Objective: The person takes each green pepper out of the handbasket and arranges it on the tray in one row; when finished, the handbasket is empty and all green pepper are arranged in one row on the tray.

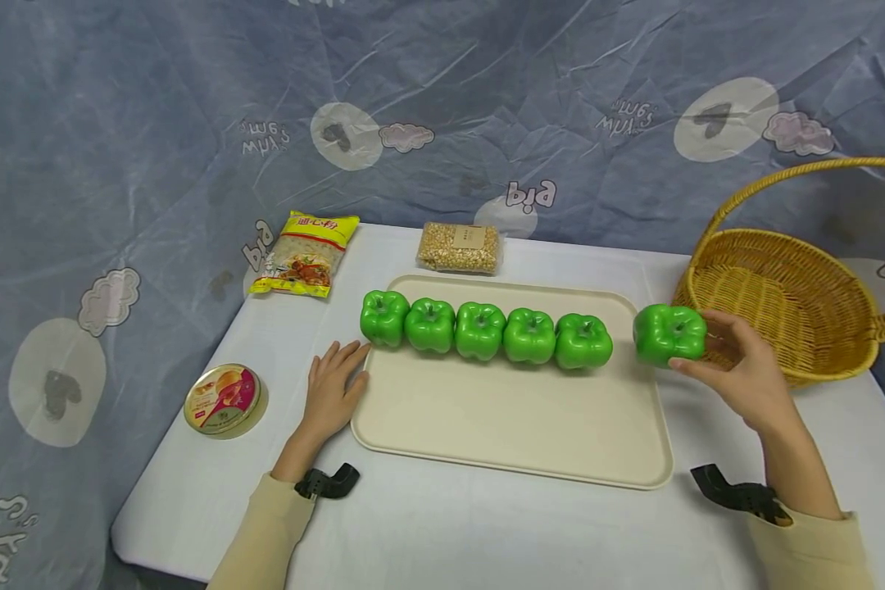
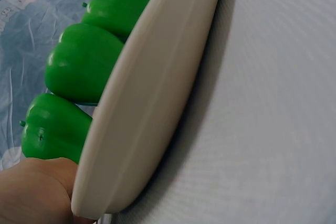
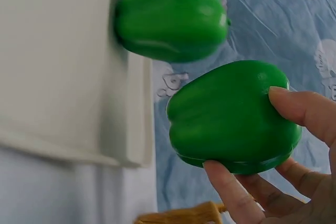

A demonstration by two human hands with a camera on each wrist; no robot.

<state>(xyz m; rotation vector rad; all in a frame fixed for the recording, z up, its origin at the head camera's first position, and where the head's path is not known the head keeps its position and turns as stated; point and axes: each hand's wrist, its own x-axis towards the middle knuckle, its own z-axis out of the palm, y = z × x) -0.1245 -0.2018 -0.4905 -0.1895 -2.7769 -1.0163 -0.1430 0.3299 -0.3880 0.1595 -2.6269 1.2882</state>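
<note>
My right hand (image 1: 745, 369) grips a green bell pepper (image 1: 669, 335) by its right side, over the right edge of the beige tray (image 1: 516, 426). In the right wrist view, thumb and fingers wrap the held pepper (image 3: 231, 116). Several more green bell peppers (image 1: 479, 331) stand side by side in a row along the tray's far half. The left hand (image 1: 332, 393) rests at the tray's left edge with fingers extended, close to the leftmost pepper (image 1: 384, 318). In the left wrist view, the tray's outer wall (image 2: 152, 93) hides most of that hand.
A wicker basket (image 1: 789, 295) with a tall handle stands at the right, behind the right hand. Along the back lie a yellow food packet (image 1: 306, 256) and a bag of grains (image 1: 460, 247). A round tin (image 1: 225, 400) sits near the table's left edge.
</note>
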